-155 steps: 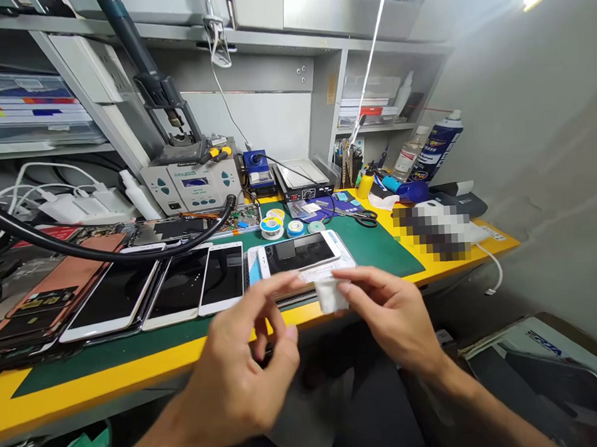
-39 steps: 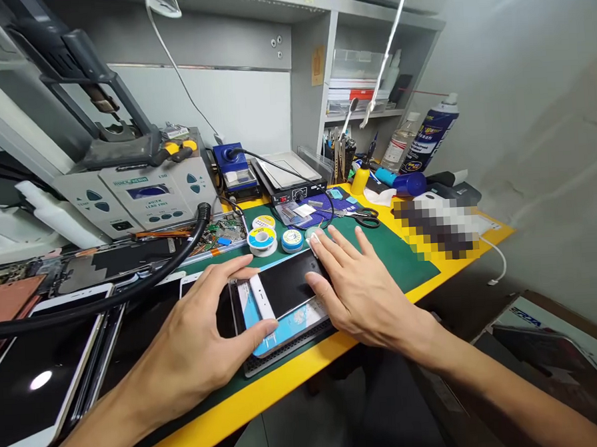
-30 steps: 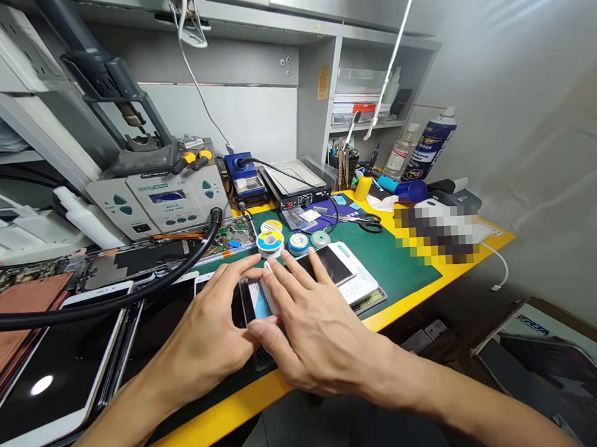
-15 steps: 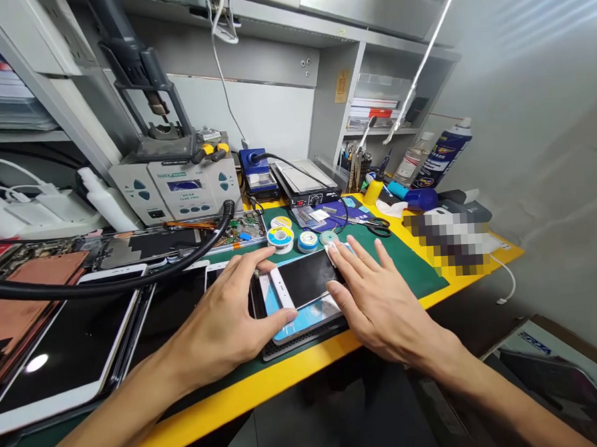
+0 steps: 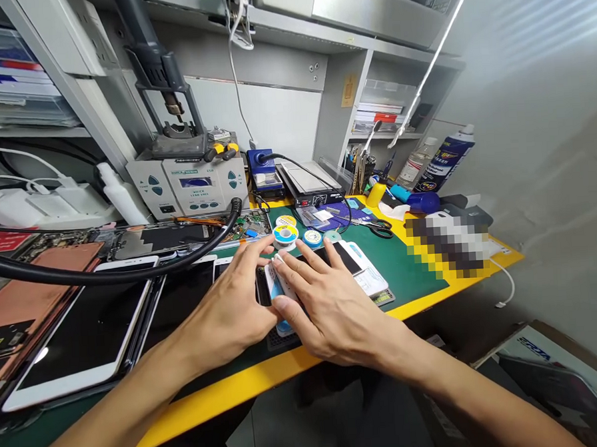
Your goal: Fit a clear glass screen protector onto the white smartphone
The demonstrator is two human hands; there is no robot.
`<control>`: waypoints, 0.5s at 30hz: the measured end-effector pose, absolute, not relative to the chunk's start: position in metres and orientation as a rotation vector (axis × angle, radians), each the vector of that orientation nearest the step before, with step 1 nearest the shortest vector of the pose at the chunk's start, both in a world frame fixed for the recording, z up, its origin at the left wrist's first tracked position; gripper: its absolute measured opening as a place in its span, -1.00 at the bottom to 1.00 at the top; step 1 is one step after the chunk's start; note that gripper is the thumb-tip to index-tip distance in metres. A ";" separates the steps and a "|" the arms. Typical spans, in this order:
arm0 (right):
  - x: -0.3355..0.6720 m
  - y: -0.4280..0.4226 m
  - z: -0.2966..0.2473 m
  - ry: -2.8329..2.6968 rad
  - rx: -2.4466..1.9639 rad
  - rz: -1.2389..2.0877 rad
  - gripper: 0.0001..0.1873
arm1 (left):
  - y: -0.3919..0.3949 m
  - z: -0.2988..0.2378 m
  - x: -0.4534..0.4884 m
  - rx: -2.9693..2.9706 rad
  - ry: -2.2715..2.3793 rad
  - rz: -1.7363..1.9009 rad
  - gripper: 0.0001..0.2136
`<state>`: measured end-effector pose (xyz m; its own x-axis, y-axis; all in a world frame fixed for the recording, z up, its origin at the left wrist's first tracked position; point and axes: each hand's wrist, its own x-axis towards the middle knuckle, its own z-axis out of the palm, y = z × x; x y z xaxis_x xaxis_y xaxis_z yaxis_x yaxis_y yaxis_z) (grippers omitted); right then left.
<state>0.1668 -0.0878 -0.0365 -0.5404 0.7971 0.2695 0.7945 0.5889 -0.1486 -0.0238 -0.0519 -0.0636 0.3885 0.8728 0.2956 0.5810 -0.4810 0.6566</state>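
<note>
A white phone [image 5: 347,255] with a dark screen lies on a blue-and-white plate [image 5: 374,281] on the green mat [image 5: 405,264]. My left hand [image 5: 233,307] grips the phone's left end between thumb and fingers. My right hand [image 5: 328,309] lies flat over the screen with fingers stretched out. Its fingertips press a small white pad [image 5: 279,258] down at the phone's left end. Most of the phone is hidden under my right hand.
A grey rework station [image 5: 191,182] and a heating plate [image 5: 306,183] stand at the back. Solder spools [image 5: 285,235] and scissors [image 5: 379,226] lie behind the phone. Several phones and screens [image 5: 84,328] fill the left, under a black hose [image 5: 105,273]. A spray can [image 5: 445,159] stands at the right.
My right hand has slid the white pad from the phone's right end to its left end, as it did a second ago. My left hand keeps its hold.
</note>
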 end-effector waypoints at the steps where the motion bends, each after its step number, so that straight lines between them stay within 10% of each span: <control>1: 0.168 -0.089 -0.036 -2.525 -1.286 0.001 -0.42 | -0.052 -0.064 -0.023 2.203 1.250 0.868 -0.21; 15: 0.186 -0.116 -0.042 -2.572 -1.343 0.144 -0.39 | -0.058 -0.059 -0.026 2.450 1.155 0.754 -0.37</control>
